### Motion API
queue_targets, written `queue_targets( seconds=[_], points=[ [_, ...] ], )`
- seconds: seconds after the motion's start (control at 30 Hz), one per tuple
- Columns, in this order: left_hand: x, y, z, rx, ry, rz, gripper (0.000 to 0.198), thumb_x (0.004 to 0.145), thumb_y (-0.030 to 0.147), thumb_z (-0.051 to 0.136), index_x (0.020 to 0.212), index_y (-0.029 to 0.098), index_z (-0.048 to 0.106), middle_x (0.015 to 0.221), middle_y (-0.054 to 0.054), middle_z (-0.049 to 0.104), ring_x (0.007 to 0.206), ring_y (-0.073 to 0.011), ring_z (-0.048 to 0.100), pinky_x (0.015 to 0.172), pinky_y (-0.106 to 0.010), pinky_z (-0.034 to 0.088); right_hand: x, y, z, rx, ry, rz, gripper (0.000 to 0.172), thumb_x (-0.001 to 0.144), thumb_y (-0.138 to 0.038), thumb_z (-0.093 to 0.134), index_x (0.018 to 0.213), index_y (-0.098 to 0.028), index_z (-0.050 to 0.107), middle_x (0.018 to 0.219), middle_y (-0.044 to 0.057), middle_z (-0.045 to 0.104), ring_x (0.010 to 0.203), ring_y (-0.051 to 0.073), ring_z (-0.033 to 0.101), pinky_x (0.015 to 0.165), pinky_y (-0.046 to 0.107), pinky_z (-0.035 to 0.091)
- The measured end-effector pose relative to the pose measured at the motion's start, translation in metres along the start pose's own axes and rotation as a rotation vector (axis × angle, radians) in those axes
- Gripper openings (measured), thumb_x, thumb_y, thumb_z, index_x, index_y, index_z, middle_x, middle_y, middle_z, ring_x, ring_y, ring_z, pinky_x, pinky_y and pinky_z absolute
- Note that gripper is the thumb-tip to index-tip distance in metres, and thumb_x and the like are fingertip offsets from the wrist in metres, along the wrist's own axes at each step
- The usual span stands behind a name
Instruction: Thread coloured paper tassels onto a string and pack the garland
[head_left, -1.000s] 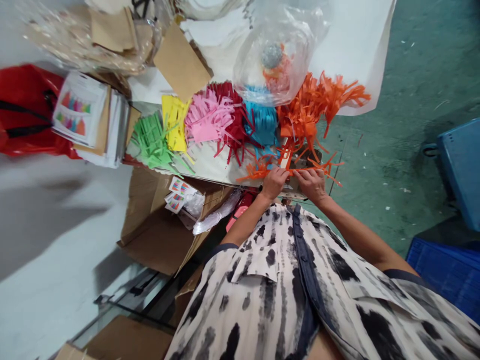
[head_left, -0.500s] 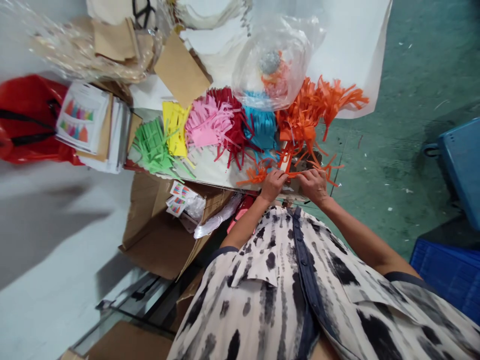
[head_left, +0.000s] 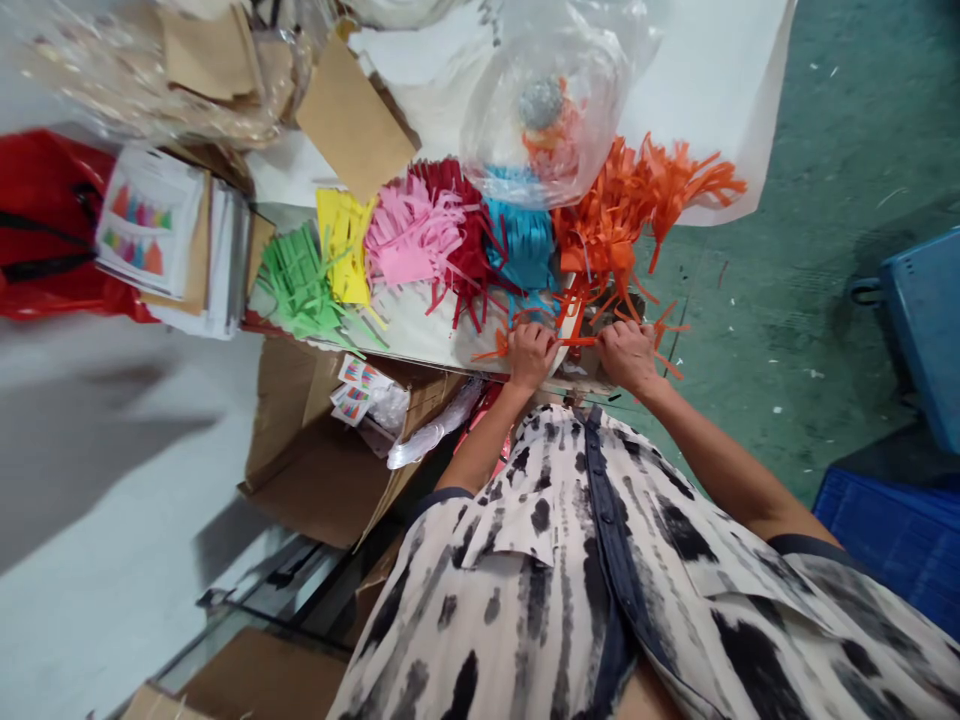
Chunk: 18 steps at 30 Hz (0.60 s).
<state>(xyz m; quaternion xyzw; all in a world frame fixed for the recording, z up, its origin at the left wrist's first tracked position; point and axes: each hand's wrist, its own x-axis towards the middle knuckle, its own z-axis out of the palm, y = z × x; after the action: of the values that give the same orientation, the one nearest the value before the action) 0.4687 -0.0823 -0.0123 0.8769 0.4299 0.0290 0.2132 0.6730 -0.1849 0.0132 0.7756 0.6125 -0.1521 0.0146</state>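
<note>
Between my two hands an orange paper tassel (head_left: 578, 342) is stretched, its narrow twisted middle showing and fringe sticking out past both fists. My left hand (head_left: 533, 354) is closed round one side of it. My right hand (head_left: 628, 354) grips the other side, close to the table's front edge. Just beyond lies a heap of orange fringed paper (head_left: 611, 235). Left of that heap are blue fringed paper (head_left: 521, 245), dark red fringe (head_left: 472, 290), pink fringe (head_left: 412, 230), yellow fringe (head_left: 345, 245) and green fringe (head_left: 300, 285).
A clear plastic bag (head_left: 592, 80) with a silvery ball and orange scraps sits behind the fringes. Printed cards (head_left: 150, 220) are stacked at left beside a red bag (head_left: 52, 230). Below the table edge stands an open cardboard box (head_left: 300, 480). Blue crates (head_left: 892, 550) are at right.
My hands have moved apart, the left one shifting left, so more of the tassel's twisted orange middle shows between them. The view has shifted slightly.
</note>
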Motion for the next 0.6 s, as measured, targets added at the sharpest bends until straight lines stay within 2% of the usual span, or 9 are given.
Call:
queue_targets(
  seconds=[0.3, 0.47, 0.53, 0.6],
  points=[
    [0.004, 0.002, 0.001, 0.057, 0.006, -0.002, 0.025, 0.106, 0.046, 0.067, 0.102, 0.023, 0.074, 0.118, -0.012, 0.073, 0.118, -0.0334, 0.062, 0.099, -0.048, 0.046, 0.003, -0.009, -0.002, -0.014, -0.015, 0.051, 0.042, 0.110, -0.029, 0.039, 0.104, -0.009, 0.075, 0.105, 0.023, 0.074, 0.102, 0.034, 0.056, 0.086, 0.045, 0.027],
    [0.008, 0.001, 0.003, 0.003, 0.015, -0.016, 0.025, 0.103, 0.046, 0.071, 0.097, 0.022, 0.073, 0.114, -0.015, 0.071, 0.117, -0.0356, 0.061, 0.098, -0.051, 0.047, 0.004, -0.010, 0.003, -0.002, 0.009, 0.101, 0.035, 0.106, -0.026, 0.045, 0.101, -0.011, 0.076, 0.102, 0.023, 0.074, 0.102, 0.035, 0.057, 0.088, 0.047, 0.030],
    [0.009, 0.001, 0.004, -0.020, 0.026, -0.015, 0.026, 0.104, 0.047, 0.069, 0.096, 0.022, 0.073, 0.112, -0.015, 0.070, 0.116, -0.0355, 0.061, 0.097, -0.051, 0.048, 0.001, -0.008, 0.006, 0.007, 0.057, 0.136, 0.032, 0.105, -0.025, 0.047, 0.103, -0.012, 0.076, 0.106, 0.023, 0.074, 0.106, 0.036, 0.057, 0.091, 0.049, 0.030],
    [0.009, 0.002, 0.003, -0.033, 0.035, -0.009, 0.027, 0.105, 0.047, 0.068, 0.095, 0.022, 0.073, 0.111, -0.015, 0.070, 0.114, -0.0350, 0.060, 0.096, -0.051, 0.048, -0.006, -0.006, 0.009, 0.021, 0.161, 0.128, 0.031, 0.106, -0.023, 0.047, 0.110, -0.015, 0.076, 0.118, 0.021, 0.076, 0.113, 0.036, 0.056, 0.097, 0.050, 0.028]
  ],
)
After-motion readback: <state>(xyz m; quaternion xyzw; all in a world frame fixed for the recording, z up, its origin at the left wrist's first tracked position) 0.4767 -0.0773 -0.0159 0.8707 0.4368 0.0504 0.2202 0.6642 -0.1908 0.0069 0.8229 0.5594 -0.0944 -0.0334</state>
